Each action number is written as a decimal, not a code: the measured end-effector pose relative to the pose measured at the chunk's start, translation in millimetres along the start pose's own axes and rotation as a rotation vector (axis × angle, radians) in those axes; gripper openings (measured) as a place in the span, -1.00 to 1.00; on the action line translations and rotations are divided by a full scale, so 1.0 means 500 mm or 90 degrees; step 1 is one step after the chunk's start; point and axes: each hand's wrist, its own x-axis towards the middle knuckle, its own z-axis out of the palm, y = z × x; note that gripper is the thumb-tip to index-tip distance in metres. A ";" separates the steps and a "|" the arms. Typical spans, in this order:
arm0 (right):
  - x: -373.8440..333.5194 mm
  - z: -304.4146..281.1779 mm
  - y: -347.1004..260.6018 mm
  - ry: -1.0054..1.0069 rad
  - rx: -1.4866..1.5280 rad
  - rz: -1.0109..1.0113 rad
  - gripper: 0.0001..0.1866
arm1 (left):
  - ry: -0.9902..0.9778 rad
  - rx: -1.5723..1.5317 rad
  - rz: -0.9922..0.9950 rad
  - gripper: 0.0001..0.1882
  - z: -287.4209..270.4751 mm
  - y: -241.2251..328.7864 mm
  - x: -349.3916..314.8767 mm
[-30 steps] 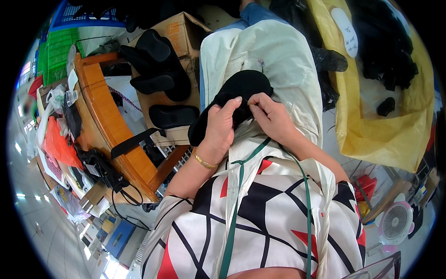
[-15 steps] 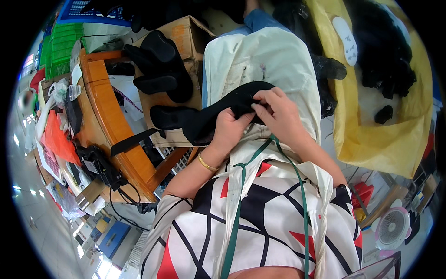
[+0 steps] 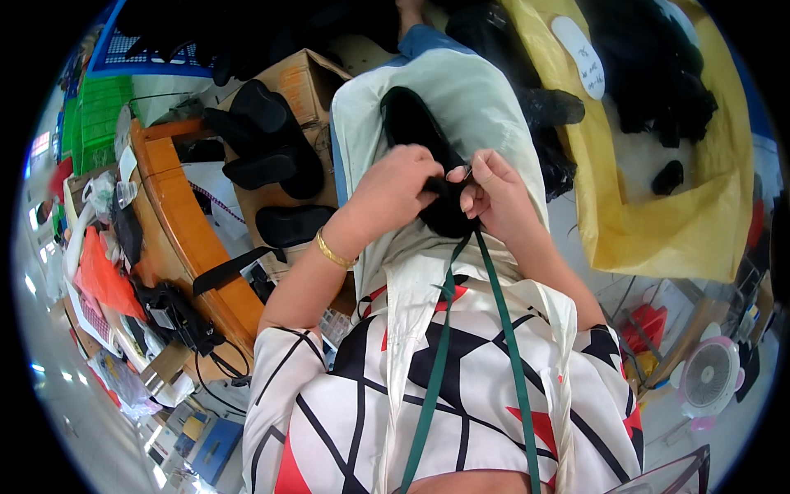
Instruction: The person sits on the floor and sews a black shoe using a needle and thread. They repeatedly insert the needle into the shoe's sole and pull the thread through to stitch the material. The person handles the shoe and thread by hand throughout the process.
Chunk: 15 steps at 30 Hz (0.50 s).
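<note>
A black shoe (image 3: 409, 115) lies lengthwise on the cream apron (image 3: 485, 99) over my lap, its opening facing up. My left hand (image 3: 395, 188) is closed at the middle of the shoe, its curled fingers gripping a dark part near the opening. Close beside it on the right, my right hand (image 3: 500, 193) is closed in a pinch. Something thin shows at its fingertips, too small to name. Both hands partly cover the middle of the shoe, and its near end lies below them by the apron's green ties (image 3: 502, 305).
Several black shoes (image 3: 276, 169) rest on a cardboard box (image 3: 306, 78) to the left. Beyond it stands an orange wooden frame (image 3: 185, 210) with a dangling black strap (image 3: 226, 272). A yellow sack (image 3: 625, 243) holding black pieces lies right; a fan (image 3: 708, 375) stands lower right.
The shoe has turned from lying crosswise to lengthwise, its opening now up. My left hand has moved up over it, and my right hand has come off the shoe's edge into a pinch.
</note>
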 end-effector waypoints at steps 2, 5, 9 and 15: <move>-0.006 -0.019 0.000 0.009 0.089 0.053 -0.84 | 0.109 -0.098 -0.082 -0.74 0.010 0.020 -0.008; -0.010 -0.047 -0.004 -0.022 0.108 0.036 -0.86 | 0.207 -0.389 -0.188 -0.86 0.058 0.017 -0.032; -0.010 -0.094 -0.036 0.064 0.164 -0.015 -0.85 | 0.123 -0.601 -0.346 -0.76 0.108 -0.007 -0.052; -0.037 -0.164 -0.123 0.173 0.193 -0.283 -0.88 | 0.195 -0.658 -0.284 -0.78 0.181 -0.019 -0.046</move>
